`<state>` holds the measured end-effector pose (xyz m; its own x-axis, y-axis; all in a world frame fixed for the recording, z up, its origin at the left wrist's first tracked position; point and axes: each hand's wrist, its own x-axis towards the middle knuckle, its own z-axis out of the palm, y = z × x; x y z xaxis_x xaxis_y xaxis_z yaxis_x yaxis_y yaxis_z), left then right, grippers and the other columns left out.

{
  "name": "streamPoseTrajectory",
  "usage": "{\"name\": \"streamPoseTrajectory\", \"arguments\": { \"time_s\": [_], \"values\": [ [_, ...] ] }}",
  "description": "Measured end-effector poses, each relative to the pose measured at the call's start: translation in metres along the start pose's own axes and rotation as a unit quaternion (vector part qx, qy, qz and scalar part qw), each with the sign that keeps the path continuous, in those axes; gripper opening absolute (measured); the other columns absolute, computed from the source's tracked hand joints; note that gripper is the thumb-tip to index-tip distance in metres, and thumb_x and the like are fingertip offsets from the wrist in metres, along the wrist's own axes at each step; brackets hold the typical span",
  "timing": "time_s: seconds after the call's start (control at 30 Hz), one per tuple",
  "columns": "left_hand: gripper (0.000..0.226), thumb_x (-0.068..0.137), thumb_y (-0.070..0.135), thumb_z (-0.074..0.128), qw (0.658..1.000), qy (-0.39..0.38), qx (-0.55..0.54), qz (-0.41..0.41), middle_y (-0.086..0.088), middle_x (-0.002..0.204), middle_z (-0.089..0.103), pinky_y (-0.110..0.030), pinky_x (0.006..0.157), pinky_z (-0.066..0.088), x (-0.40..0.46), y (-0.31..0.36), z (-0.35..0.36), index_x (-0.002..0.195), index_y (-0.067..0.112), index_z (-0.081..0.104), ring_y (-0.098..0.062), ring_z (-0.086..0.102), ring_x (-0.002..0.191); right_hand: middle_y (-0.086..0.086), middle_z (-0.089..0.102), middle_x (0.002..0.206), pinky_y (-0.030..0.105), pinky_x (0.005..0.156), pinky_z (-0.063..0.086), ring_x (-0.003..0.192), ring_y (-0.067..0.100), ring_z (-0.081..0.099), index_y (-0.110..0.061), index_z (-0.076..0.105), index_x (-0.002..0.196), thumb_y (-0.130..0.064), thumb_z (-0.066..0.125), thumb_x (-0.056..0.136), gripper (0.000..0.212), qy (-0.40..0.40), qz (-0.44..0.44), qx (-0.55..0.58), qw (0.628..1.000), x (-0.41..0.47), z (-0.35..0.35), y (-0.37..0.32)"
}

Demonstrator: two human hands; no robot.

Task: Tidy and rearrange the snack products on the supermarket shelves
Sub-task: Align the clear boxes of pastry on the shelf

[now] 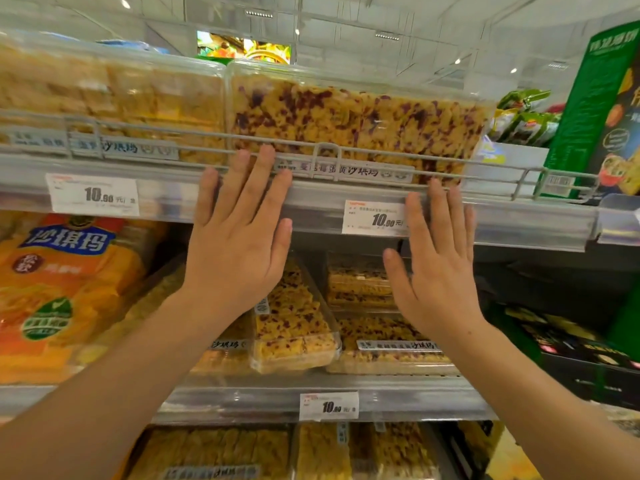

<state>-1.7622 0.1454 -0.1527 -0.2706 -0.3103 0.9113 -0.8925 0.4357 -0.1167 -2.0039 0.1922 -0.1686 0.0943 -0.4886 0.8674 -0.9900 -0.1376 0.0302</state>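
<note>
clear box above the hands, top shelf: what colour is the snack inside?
Golden yellow with dark red-purple flecks, in the clear box; seen in the head view.

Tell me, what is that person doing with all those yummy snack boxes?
A person is tidying a supermarket snack shelf. Both hands are up with straight fingers: the left hand reaches the wire rail in front of a clear box of cranberry snack cake on the top shelf, and the right hand is at the shelf edge by a price tag. Neither hand grips anything. On the shelf below, one box lies askew among the others.
</note>
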Motion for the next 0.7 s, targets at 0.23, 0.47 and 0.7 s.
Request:
{"name": "streamPoseTrajectory", "arguments": {
  "time_s": [0.23,0.47,0.7],
  "values": [
    [0.053,0.101,0.05,0.022,0.956,-0.153,-0.203,-0.145,0.016,0.163,-0.006,-0.032,0.118,0.001,-0.102,0.038,-0.01,0.151,0.034,0.022,-0.007,-0.013,0.149,-0.019,0.032,0.144,0.028,0.099,0.044,0.126,-0.007,0.035,-0.045,0.041,0.127,-0.08,0.024,0.083,0.059,-0.191,0.173,0.258,0.931,-0.079,0.015,-0.063],
    [0.052,0.095,0.065,0.014,0.914,-0.26,-0.24,-0.2,0.042,0.14,-0.036,-0.014,0.1,-0.015,-0.137,0.056,-0.004,0.144,0.051,0.004,0.017,-0.036,0.129,0.006,0.074,0.083,0.035,0.058,0.058,0.071,0.026,0.073,-0.027,0.056,0.111,-0.064,0.067,0.07,0.056,-0.297,0.464,0.528,0.646,-0.063,0.026,-0.077],
    [0.054,0.094,0.063,0.012,0.914,-0.226,-0.279,-0.186,0.039,0.149,-0.005,-0.018,0.107,-0.002,-0.135,0.059,-0.009,0.143,0.046,0.028,0.015,-0.017,0.136,0.017,0.072,0.094,0.032,0.059,0.055,0.068,0.027,0.071,-0.017,0.061,0.11,-0.027,0.078,0.079,0.036,-0.301,0.488,0.537,0.618,-0.047,0.016,-0.058]
  ]
}}
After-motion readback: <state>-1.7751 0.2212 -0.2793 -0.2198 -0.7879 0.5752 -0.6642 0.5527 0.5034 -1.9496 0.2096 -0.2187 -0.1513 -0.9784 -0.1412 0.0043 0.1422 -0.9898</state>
